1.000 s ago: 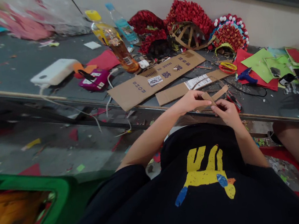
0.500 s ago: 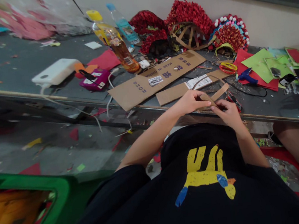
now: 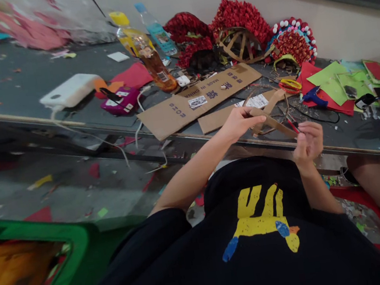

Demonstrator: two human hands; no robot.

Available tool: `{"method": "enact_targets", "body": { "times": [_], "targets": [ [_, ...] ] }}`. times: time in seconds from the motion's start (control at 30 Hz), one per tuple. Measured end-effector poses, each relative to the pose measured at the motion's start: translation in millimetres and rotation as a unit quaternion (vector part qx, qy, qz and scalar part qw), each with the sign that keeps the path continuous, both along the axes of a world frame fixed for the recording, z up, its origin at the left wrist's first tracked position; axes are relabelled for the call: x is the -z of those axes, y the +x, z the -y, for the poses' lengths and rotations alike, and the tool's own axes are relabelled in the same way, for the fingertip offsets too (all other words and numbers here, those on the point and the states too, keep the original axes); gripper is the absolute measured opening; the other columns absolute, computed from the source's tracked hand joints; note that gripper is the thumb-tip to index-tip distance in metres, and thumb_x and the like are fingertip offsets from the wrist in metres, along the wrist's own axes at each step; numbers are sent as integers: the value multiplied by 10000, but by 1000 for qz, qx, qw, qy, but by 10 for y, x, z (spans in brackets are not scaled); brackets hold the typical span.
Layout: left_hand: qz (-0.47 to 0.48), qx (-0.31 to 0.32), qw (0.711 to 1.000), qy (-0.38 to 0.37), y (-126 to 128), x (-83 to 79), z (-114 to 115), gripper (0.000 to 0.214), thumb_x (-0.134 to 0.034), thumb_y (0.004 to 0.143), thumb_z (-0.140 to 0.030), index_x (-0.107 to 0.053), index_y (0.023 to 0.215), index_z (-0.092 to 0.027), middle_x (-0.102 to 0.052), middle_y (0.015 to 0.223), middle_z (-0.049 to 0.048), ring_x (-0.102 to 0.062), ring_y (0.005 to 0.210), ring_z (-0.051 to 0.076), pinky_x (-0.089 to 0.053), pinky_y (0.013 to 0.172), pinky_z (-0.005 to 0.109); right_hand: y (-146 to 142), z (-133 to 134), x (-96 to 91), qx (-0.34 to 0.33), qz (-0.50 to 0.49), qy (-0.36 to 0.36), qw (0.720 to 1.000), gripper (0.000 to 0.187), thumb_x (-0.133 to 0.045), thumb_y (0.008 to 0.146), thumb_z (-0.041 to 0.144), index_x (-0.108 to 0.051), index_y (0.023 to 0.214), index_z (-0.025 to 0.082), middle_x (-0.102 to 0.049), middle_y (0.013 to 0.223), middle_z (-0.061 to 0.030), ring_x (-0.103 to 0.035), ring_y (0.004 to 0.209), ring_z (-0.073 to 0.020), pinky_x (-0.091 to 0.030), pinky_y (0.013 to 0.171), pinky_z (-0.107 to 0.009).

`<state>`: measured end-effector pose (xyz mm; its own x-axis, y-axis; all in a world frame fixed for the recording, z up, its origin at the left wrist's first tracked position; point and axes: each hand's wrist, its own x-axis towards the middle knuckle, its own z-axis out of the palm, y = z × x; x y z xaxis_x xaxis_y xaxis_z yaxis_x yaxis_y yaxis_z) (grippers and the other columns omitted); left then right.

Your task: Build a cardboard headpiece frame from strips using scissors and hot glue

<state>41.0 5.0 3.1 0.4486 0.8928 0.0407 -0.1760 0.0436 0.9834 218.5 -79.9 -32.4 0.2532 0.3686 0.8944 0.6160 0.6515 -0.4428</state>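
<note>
My left hand (image 3: 239,124) pinches a narrow brown cardboard strip (image 3: 277,125) just above the table's front edge. A joined piece of the strip slants up to the right beyond my fingertips. My right hand (image 3: 307,142) is closed at the strip's lower right end, its fingers curled together. Right behind these fingers a red and black tool (image 3: 293,125) shows in part; its kind is hidden. Under the strip stands a thin brown frame (image 3: 285,105) of bent strips.
Flat cardboard pieces (image 3: 201,98) lie behind my hands. Farther back stand two bottles (image 3: 161,66) and red-decorated headpieces (image 3: 239,17). At right are yellow-handled scissors (image 3: 290,85), a blue glue gun (image 3: 314,96) and coloured paper (image 3: 330,80). A green-rimmed bin (image 3: 79,238) is lower left.
My right hand has moved right and slightly down, away from my left hand, and more of the cardboard strip shows between them. The left hand stays nearly in place.
</note>
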Motion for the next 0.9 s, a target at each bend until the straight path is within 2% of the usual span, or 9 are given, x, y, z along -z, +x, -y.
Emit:
{"method": "enact_targets", "body": {
  "times": [0.07,0.13,0.2,0.27,0.37,0.47,0.57,0.9],
  "targets": [
    [25,-36,999,-21,23,-13,-29,250,-809,529,-312,-669,636,-133,-627,565,-22,-533,510,73,-426,509,200,17,33,33,6,25,56,998,92,-512,881,252,-598,913,243,-620,835,-30,-615,820,-179,-503,748,-367],
    [45,-60,996,-37,48,-26,-46,244,-809,523,-310,-666,620,-137,-621,563,-27,-520,508,64,-415,510,195,17,55,62,-19,50,37,998,86,-523,873,236,-606,898,240,-632,799,-21,-619,773,-171,-503,723,-355],
    [63,-71,994,-52,71,-31,-49,232,-803,532,-308,-673,624,-139,-631,577,-23,-530,524,66,-420,530,197,-1,62,85,-53,45,-45,997,88,-533,876,251,-616,853,232,-647,768,-15,-623,738,-163,-501,707,-336],
    [79,-74,992,-64,89,-25,-44,222,-799,543,-305,-684,639,-141,-649,604,-16,-555,553,75,-440,566,207,-27,49,101,-76,-1,-155,985,162,-531,887,318,-624,794,223,-662,746,-19,-628,723,-161,-501,707,-322],
    [96,-75,990,-64,98,4,-35,209,-803,553,-290,-686,647,-145,-660,629,-18,-576,588,79,-459,620,217,-55,-7,117,-103,-116,-292,944,325,-501,881,491,-636,769,217,-679,726,-34,-636,703,-174,-514,695,-324],
    [98,-76,991,-55,91,35,-26,212,-811,563,-288,-680,653,-147,-655,634,-27,-581,599,76,-460,637,220,-56,-86,131,-140,-220,-356,897,460,-460,837,638,-626,799,211,-674,684,-41,-621,623,-174,-523,621,-327],
    [94,-72,992,-54,82,51,-14,217,-815,561,-286,-671,643,-146,-648,626,-29,-574,588,75,-454,622,221,-46,-139,140,-153,-279,-363,875,478,-473,803,673,-593,803,210,-667,673,-37,-603,580,-157,-510,579,-311],
    [85,-63,993,-59,82,68,3,165,-782,587,-237,-672,660,-139,-642,617,-28,-579,596,72,-456,626,219,-32,-151,137,-165,-320,-346,866,404,-534,789,615,-542,760,213,-627,620,-1,-583,561,-133,-452,539,-278]
  ]
}}
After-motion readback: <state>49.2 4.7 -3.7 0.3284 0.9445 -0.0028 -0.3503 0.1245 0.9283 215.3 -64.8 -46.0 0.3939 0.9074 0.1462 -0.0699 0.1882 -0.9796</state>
